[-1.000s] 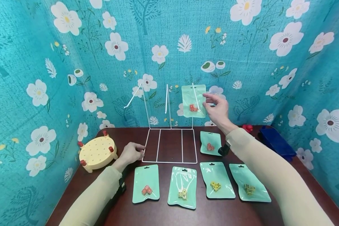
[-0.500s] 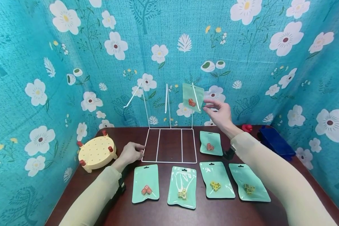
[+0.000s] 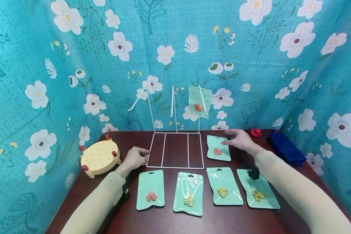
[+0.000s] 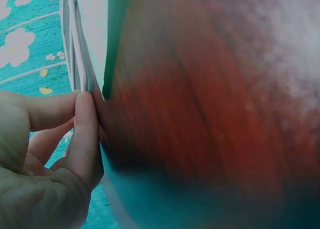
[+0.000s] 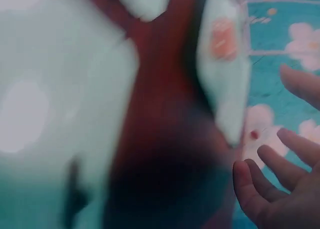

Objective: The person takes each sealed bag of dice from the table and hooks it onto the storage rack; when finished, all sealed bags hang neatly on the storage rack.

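Note:
A white wire rack (image 3: 176, 133) stands on the table, three prongs projecting from its top. My left hand (image 3: 134, 158) pinches the left front of its base wire between thumb and finger, as the left wrist view (image 4: 82, 84) also shows up close. From the right prong hangs a green pouch of red dice (image 3: 196, 97). My right hand (image 3: 240, 139) is over the right edge of another green pouch with red dice (image 3: 214, 143), lying beside the rack. In the right wrist view its fingers (image 5: 285, 169) are spread and grip nothing.
In front of the rack lie more green pouches: one with red dice (image 3: 151, 182), one with pale yellow dice (image 3: 182, 185), two with yellow dice (image 3: 222, 178) (image 3: 266, 195). A yellow pegged stool (image 3: 100, 157) stands left. A red object (image 3: 255, 132) and blue tray (image 3: 285, 148) sit back right.
My right hand has let go of the pouch, which now hangs on the right prong, and has come down to the pouch on the table. My left hand has stayed on the rack.

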{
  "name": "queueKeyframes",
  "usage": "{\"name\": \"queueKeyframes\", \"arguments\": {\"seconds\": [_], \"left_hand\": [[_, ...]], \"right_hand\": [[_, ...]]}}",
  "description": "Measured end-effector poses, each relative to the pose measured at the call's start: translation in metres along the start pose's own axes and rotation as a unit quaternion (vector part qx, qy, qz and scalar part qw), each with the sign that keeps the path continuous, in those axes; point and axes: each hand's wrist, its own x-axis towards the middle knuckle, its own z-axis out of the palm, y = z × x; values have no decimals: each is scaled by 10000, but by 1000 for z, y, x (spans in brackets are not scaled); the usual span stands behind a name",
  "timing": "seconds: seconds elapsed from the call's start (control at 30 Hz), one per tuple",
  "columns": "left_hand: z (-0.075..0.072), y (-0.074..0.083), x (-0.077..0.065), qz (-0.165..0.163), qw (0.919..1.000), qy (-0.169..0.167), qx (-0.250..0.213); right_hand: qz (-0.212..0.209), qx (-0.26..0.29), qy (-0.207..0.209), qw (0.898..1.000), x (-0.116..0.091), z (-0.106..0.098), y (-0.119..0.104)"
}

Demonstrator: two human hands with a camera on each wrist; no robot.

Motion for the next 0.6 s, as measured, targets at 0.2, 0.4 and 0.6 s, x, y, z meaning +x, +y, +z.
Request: {"name": "queueKeyframes", "arguments": {"seconds": [0.2, 0.4, 0.6], "left_hand": [[-1, 1, 0, 37, 10000, -16, -66], [-2, 0, -1, 4, 9999, -37, -97], [-1, 0, -1, -33, 9999, -79, -136]], "right_hand": [[-213, -632, -177, 9976, 4, 4, 24], [-381, -996, -194, 9941, 10, 9, 26], [-403, -983, -213, 9941, 14, 11, 20]]}}
